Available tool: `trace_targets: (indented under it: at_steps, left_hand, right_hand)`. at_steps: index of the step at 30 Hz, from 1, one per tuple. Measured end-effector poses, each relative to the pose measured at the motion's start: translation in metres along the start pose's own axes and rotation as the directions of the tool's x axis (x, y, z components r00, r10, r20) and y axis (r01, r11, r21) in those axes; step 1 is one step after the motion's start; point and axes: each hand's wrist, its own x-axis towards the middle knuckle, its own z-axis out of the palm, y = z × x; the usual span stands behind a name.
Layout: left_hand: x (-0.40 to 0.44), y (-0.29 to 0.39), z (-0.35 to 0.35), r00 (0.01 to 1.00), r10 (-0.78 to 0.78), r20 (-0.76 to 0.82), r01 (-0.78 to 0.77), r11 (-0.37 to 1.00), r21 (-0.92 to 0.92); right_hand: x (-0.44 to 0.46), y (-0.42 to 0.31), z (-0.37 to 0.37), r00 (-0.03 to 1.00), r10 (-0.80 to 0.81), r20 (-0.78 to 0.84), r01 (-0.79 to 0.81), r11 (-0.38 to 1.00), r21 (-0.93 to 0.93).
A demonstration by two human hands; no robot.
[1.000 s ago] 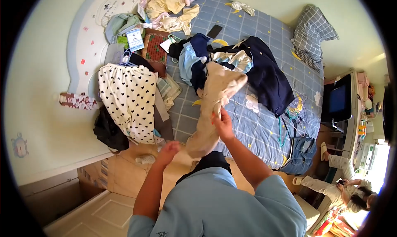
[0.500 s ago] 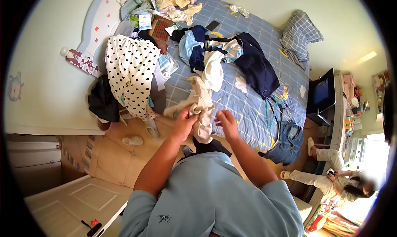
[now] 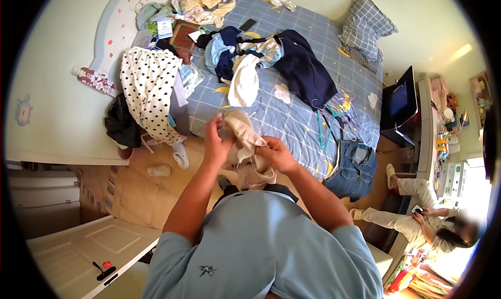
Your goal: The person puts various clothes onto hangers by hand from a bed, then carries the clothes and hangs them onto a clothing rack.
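held at the near edge of the bed point(image 3: 295, 124), the beige garment point(image 3: 243, 129) is seemingly being arranged, pinched by the right hand point(image 3: 276, 154) while the left hand point(image 3: 216, 145) spreads its fingers alongside, calling for a second grip.

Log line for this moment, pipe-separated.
right hand: gripping beige garment | left hand: open beside it | navy garment: on bed

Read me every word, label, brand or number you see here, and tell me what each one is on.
No text is readable.
White-and-blue card: print too small to read.
Headboard: faint markings, too small to read.
Blue shirt: small dark emblem, no readable letters.
Beige garment at the hands: no lettering visible.
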Motion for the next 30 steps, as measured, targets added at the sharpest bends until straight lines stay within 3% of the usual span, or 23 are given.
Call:
trace_targets:
  at_steps: [1,2,4,7,10,11,12,14,18,19,20,22,24,26,27,30]
  left_hand:
    - [0.002,0.01,0.013,0.999,0.047,0.001,-0.047,0.998,0.031]
    - [0.003,0.012,0.026,0.974,-0.082,0.212,0.144,0.944,-0.298]
    - [-0.003,0.027,0.053,0.942,-0.046,0.333,0.226,0.82,-0.526]
    - [-0.023,0.067,0.08,0.882,-0.078,0.465,0.329,0.808,-0.489]
    - [-0.034,0.072,0.096,0.924,-0.09,0.372,0.283,0.816,-0.505]
    - [-0.036,0.072,0.1,0.958,-0.156,0.24,0.26,0.827,-0.499]
    - [-0.035,0.068,0.096,0.952,-0.186,0.242,0.293,0.777,-0.556]
    - [-0.035,0.074,0.074,0.927,-0.173,0.332,0.324,0.815,-0.48]
    - [-0.053,0.102,0.032,0.731,-0.214,0.648,0.442,0.872,-0.211]
    - [-0.06,0.1,0.022,0.719,-0.248,0.649,0.4,0.912,-0.094]
    - [-0.069,0.097,0.019,0.805,-0.214,0.553,0.291,0.955,-0.053]
    - [-0.1,0.086,0.014,0.927,-0.118,0.356,0.095,0.992,0.082]
    - [-0.126,0.079,0.012,0.962,0.197,0.188,-0.233,0.954,0.19]
    - [-0.147,0.091,0.011,0.828,0.554,0.083,-0.542,0.755,0.37]
    - [-0.16,0.091,0.012,0.838,0.54,0.076,-0.519,0.748,0.414]
    - [-0.185,0.053,0.019,0.924,0.342,0.173,-0.371,0.909,0.187]
  right_hand:
    - [-0.013,-0.006,-0.008,0.999,0.005,0.033,-0.004,0.999,-0.036]
    - [-0.023,-0.01,-0.019,0.998,0.008,0.068,-0.003,0.997,-0.076]
    - [-0.036,-0.008,-0.045,0.991,0.016,0.133,-0.004,0.996,-0.088]
    - [-0.063,-0.009,-0.068,0.992,0.006,0.126,0.01,0.992,-0.123]
    - [-0.075,-0.008,-0.09,0.987,0.056,0.149,-0.04,0.993,-0.108]
    - [-0.082,-0.009,-0.097,0.989,0.026,0.148,-0.024,1.0,-0.019]
    - [-0.088,-0.003,-0.1,0.999,-0.047,0.003,0.047,0.998,-0.039]
    - [-0.093,0.002,-0.117,0.962,-0.214,-0.167,0.163,0.948,-0.275]
    - [-0.111,-0.024,-0.112,0.958,-0.207,-0.197,0.135,0.936,-0.325]
    - [-0.116,-0.029,-0.105,0.965,-0.2,-0.168,0.132,0.927,-0.351]
    - [-0.121,-0.034,-0.098,0.971,-0.194,-0.136,0.13,0.916,-0.379]
    - [-0.136,-0.048,-0.064,0.988,-0.123,-0.096,0.093,0.959,-0.266]
    - [-0.147,-0.053,-0.038,0.995,-0.09,-0.051,0.074,0.965,-0.251]
    - [-0.161,-0.047,-0.018,0.997,-0.083,-0.007,0.076,0.94,-0.332]
    - [-0.167,-0.043,-0.01,0.999,-0.044,0.026,0.05,0.954,-0.296]
    - [-0.185,-0.033,0.012,0.99,-0.028,0.139,0.074,0.94,-0.332]
